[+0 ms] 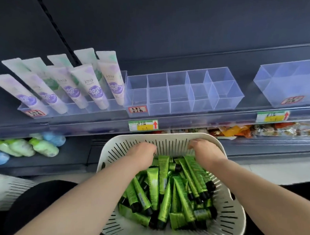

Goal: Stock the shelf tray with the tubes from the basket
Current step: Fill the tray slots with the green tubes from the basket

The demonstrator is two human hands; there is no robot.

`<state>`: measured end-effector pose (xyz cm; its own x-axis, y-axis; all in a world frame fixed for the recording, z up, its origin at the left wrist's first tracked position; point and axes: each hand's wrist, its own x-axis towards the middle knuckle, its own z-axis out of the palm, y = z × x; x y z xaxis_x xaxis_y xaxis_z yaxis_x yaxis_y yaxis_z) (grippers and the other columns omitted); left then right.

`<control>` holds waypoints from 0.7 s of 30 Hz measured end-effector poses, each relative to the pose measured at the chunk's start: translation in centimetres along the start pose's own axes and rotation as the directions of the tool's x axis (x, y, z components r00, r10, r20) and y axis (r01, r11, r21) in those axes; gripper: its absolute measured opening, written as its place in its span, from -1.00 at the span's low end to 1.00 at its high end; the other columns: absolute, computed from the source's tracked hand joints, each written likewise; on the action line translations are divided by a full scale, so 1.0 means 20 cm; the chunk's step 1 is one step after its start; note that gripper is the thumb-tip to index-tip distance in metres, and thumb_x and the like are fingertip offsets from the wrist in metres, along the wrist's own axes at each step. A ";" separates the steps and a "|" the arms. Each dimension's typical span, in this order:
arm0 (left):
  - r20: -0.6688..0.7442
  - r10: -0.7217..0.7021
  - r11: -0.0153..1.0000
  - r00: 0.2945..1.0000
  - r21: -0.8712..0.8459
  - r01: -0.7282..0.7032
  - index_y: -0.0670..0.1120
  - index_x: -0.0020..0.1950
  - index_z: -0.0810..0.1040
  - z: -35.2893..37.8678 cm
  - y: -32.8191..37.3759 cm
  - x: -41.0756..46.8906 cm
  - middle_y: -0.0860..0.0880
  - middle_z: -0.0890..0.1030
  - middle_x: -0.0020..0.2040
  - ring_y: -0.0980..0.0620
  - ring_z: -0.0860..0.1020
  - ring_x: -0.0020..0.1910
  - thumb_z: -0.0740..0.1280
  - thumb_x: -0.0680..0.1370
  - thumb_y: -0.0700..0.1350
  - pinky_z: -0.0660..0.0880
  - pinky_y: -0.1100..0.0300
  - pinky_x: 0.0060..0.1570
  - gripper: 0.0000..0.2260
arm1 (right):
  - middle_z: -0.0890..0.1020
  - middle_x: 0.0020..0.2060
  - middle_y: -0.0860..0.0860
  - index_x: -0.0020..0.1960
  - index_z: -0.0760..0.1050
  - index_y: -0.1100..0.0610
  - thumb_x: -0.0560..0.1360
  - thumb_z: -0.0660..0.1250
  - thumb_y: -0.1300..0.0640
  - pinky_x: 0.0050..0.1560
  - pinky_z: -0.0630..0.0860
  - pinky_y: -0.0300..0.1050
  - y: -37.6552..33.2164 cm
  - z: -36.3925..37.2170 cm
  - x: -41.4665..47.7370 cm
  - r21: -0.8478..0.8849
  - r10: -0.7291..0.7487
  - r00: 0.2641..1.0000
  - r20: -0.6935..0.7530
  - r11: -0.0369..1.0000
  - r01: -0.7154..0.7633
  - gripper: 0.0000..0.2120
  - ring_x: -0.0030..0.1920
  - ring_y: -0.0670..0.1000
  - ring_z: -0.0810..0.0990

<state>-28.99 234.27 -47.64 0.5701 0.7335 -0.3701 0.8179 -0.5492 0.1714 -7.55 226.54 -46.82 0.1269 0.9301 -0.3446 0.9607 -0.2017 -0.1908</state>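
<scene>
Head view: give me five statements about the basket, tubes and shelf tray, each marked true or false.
1. The divided clear tray on the shelf holds no tubes. True.
2. The green tubes lie piled in a white slotted basket. True.
3. The green tubes have white caps. False: their caps are black.
4. Both hands, left and right, are down at the far end of the basket. True.
5. The purple-and-white tubes stand to the right of the divided tray. False: they stand to its left.

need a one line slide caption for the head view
Both hands, left and right, reach into a white basket of green tubes below an empty clear divided tray on the shelf.
</scene>
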 end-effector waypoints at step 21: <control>0.019 -0.037 0.989 0.999 -0.144 0.040 0.02 0.23 0.55 0.21 -0.01 -0.15 -0.01 0.59 0.13 -0.02 0.56 0.07 0.26 0.53 -0.31 0.54 0.04 0.06 -0.65 | 0.55 -0.22 -0.02 0.41 0.21 0.03 0.46 0.22 0.37 -0.30 0.53 -0.14 -0.17 0.20 -0.17 0.177 0.043 0.996 0.077 0.983 -0.056 -0.42 -0.25 -0.01 0.55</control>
<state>-31.11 230.47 -50.39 0.5376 0.7457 -0.3936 0.8425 -0.4561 0.2867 -12.16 222.86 -48.65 0.1486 0.8943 -0.4221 0.8932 -0.3045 -0.3307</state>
